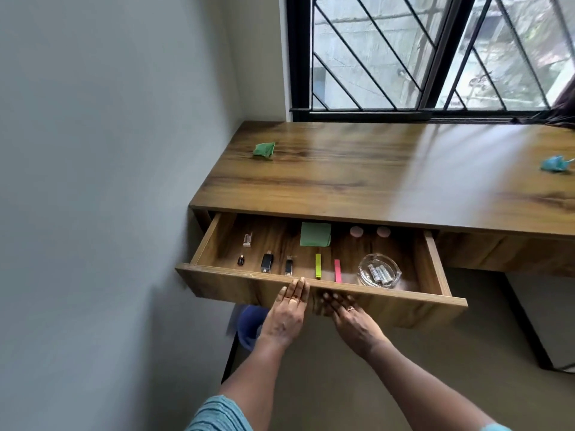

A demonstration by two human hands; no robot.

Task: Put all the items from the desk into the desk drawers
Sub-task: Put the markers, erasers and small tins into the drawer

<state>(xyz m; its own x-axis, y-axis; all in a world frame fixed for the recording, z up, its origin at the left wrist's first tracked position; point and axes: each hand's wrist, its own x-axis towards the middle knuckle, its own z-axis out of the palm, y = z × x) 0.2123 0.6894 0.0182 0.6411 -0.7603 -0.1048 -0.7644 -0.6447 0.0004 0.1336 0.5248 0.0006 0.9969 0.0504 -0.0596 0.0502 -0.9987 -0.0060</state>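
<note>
Both hands, left hand (pixel 287 315) and right hand (pixel 351 321), rest flat with fingers spread and empty against the open drawer (pixel 311 289) front; push evenly, but first collect the green item (pixel 264 149) and blue item (pixel 555 164) lying on the bench (pixel 373 175)

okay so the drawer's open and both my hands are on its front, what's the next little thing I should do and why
Probably don't push the drawer shut yet. The green crumpled piece and the blue one lie on the desk top, so lift your left hand off the front and reach for the green one, which looks nearer.
</note>
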